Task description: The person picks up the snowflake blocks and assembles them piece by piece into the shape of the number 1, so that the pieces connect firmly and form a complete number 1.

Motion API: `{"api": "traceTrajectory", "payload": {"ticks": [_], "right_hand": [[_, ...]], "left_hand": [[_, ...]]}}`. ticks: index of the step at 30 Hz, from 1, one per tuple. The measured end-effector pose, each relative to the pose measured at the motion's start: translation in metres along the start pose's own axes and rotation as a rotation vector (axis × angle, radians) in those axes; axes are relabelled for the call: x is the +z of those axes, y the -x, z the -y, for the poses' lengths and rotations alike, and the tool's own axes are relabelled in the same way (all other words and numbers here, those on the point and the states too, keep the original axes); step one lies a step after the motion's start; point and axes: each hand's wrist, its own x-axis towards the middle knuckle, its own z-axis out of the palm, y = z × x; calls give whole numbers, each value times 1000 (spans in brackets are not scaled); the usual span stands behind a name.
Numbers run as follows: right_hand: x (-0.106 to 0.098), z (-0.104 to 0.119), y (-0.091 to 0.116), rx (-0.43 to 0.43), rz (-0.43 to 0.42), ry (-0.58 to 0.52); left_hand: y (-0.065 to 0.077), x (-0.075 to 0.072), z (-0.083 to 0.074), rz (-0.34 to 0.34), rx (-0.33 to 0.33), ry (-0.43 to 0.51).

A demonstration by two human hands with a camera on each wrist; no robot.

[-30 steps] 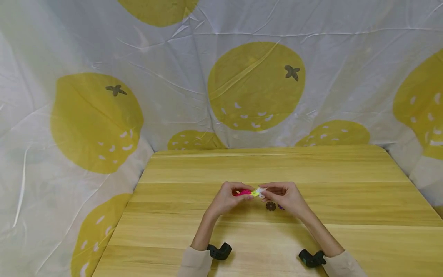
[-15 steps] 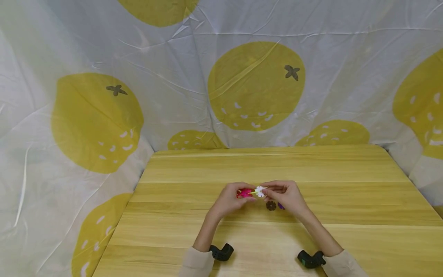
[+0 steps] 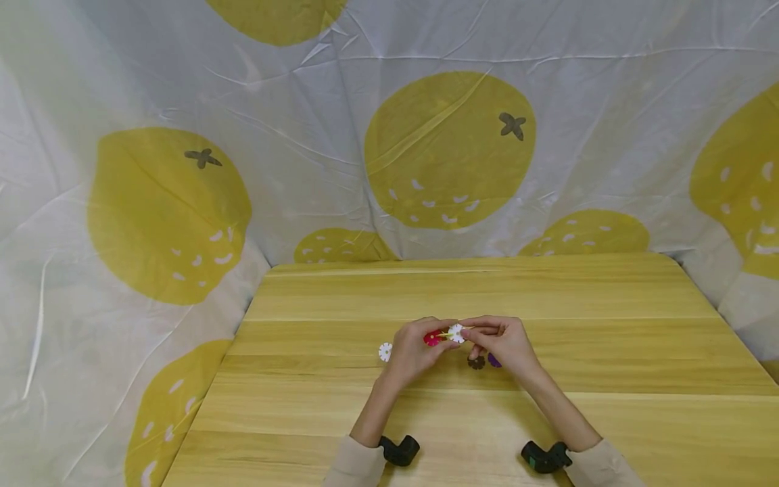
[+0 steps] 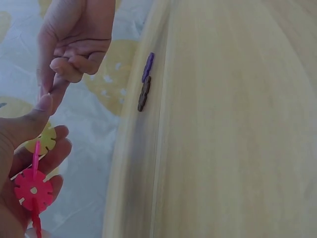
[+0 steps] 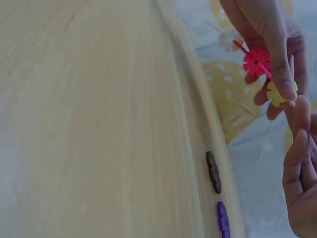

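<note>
My left hand (image 3: 416, 353) holds a chain of notched plastic snowflake discs. In the right wrist view, a yellow disc (image 5: 275, 95), a pink disc (image 5: 256, 62) and a white end disc (image 5: 230, 39) show along it. That end disc (image 3: 385, 352) sticks out left of the hand in the head view. My right hand (image 3: 505, 343) pinches another white disc (image 3: 456, 333) at the yellow end of the chain. Fingertips of both hands meet there and hide the joint, so I cannot tell how far the discs are slotted together.
A brown disc (image 3: 476, 362) and a purple disc (image 3: 495, 360) lie on the wooden table (image 3: 475, 287) under my right hand. Black wrist devices (image 3: 399, 451) sit at both cuffs. A lemon-print cloth (image 3: 316, 162) hangs behind the table.
My left hand has shifted right and turned, bringing the white end disc into view on its left. The pinched white disc now faces the head camera. My right hand has barely moved.
</note>
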Motion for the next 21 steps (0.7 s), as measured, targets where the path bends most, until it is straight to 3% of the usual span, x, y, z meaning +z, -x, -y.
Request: {"api": "traceTrajectory", "payload": {"ticks": [12,21], "right_hand": [[-16,-1,1,-12,18,25],[-43,-7,12,90,-18,130]], "left_hand": [[1,-5,6,62,-37,-22],[1,-6,8,111,-60,-17]]}}
